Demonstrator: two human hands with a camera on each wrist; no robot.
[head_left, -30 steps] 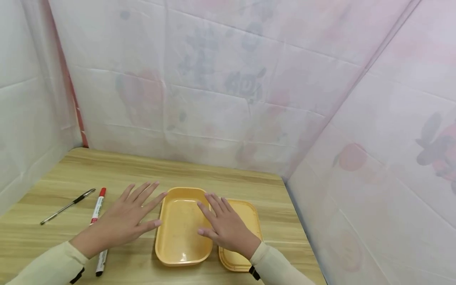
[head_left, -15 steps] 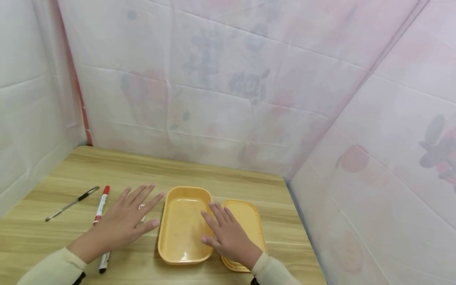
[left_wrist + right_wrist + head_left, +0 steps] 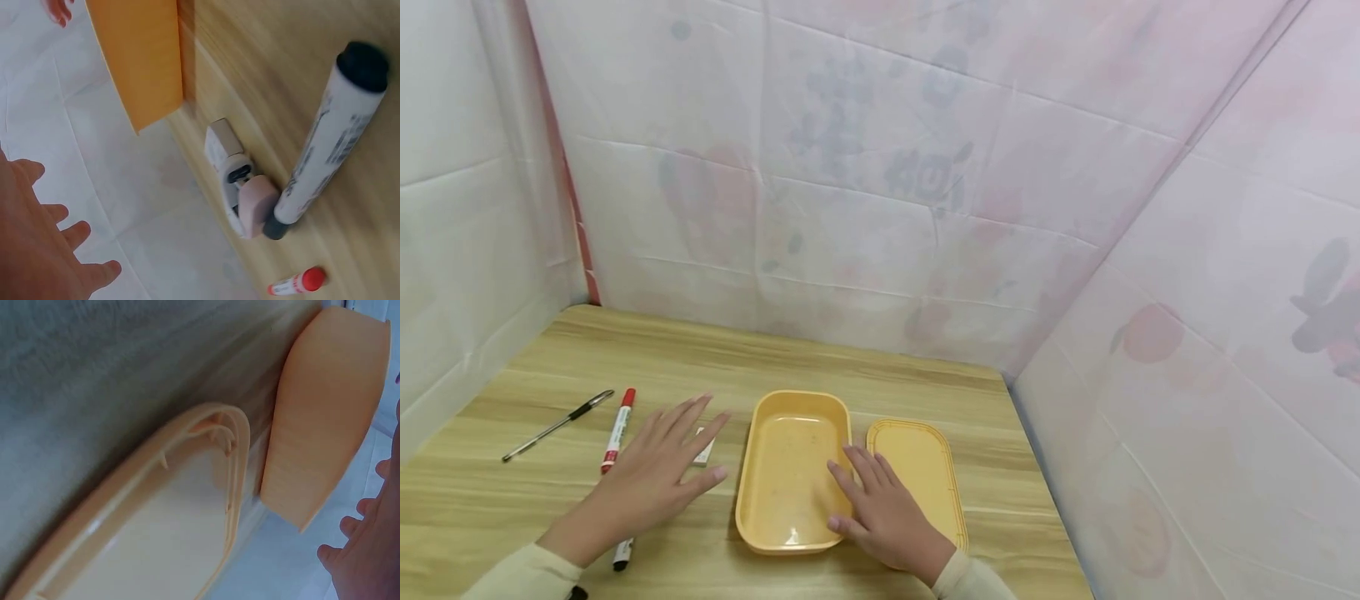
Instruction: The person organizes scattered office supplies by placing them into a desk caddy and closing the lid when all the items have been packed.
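2 markers (image 3: 617,432) (image 3: 330,137), 1 tub (image 3: 786,467), 1 lid (image 3: 919,467)

Laid out on the desk (image 3: 835,358), left to right: a pen (image 3: 557,426), a far marker (image 3: 619,425) with a near marker (image 3: 623,553) in front, a small block (image 3: 703,447), a container (image 3: 790,467) and, just right of that, a lid (image 3: 921,475). Above, the left hand (image 3: 651,479) between markers and container, the right hand (image 3: 883,510) over container and lid (under the left, near the block, also a small gadget (image 3: 253,203)).

The black-capped marker (image 3: 322,148) shows a barcode (image 3: 348,140) and tiny blurry print. The back sheet (image 3: 865,229) has gray writing (image 3: 925,175) too faint to read.
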